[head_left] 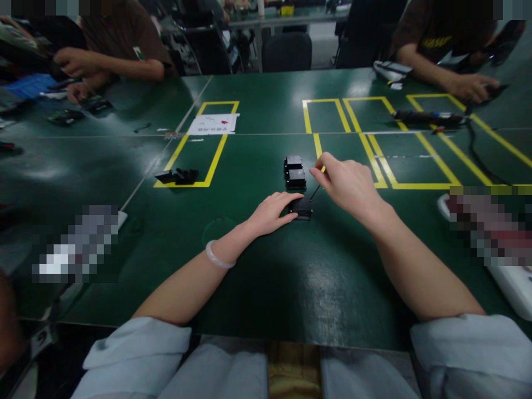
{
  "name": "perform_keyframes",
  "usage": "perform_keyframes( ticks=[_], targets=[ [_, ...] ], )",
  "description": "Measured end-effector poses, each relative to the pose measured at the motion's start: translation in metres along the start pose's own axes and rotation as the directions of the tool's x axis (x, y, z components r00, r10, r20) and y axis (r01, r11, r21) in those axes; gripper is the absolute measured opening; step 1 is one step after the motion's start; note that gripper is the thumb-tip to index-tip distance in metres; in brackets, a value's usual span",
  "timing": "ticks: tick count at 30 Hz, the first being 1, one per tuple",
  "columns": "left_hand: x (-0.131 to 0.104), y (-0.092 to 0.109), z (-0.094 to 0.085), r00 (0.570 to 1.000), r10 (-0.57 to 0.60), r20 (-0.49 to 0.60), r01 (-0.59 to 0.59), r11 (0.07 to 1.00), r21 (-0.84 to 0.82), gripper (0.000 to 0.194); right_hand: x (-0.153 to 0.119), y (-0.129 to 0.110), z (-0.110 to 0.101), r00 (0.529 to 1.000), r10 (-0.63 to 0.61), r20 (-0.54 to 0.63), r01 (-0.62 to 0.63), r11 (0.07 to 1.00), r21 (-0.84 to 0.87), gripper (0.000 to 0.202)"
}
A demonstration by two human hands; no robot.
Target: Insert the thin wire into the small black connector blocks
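Note:
On the green table in front of me, my left hand (272, 215) grips a small black rectangular part (302, 208) between thumb and fingers. The part lies flat on the tabletop. My right hand (347, 180) is closed around a thin, dark screwdriver-like tool (316, 193), held at a slant. Its tip points down at the right edge of the part; whether it touches cannot be made out. Just beyond, two similar black parts, a nearer one (296, 176) and a farther one (293, 161), stand in a line with grey tops.
Black pieces (178, 176) lie on yellow tape at left, below a white paper label (214, 123). A cabled black tool (430, 117) rests at right. White-edged devices flank me, one at left (122, 218), one at right (513, 288). Two people work across the table.

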State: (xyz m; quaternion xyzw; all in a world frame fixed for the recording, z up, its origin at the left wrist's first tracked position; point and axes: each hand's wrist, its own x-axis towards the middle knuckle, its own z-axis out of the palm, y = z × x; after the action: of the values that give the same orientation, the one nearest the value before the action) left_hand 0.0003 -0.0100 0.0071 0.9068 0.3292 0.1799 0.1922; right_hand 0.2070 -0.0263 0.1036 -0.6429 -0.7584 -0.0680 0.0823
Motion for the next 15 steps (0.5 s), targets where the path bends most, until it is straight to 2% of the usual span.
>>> perform_keyframes(
  ticks=[7,11,15],
  targets=[
    [-0.0010,-0.0006,0.0001,1.000,0.000,-0.007,-0.001,1.000,-0.003,0.046,0.0004,0.0005,-0.0004,1.000,-0.009,0.026,0.009,1.000,0.008,0.038],
    [-0.0012,-0.0005,-0.0001,1.000,-0.005,-0.006,0.005,1.000,-0.007,0.047,-0.0001,-0.0003,-0.0008,1.000,-0.022,0.014,0.022,0.999,0.050,0.040],
    [-0.0008,0.0000,-0.0002,1.000,0.000,-0.007,0.000,1.000,0.003,0.047,-0.0009,0.0000,-0.0007,1.000,-0.001,0.004,0.001,1.000,0.023,0.041]
  ],
)
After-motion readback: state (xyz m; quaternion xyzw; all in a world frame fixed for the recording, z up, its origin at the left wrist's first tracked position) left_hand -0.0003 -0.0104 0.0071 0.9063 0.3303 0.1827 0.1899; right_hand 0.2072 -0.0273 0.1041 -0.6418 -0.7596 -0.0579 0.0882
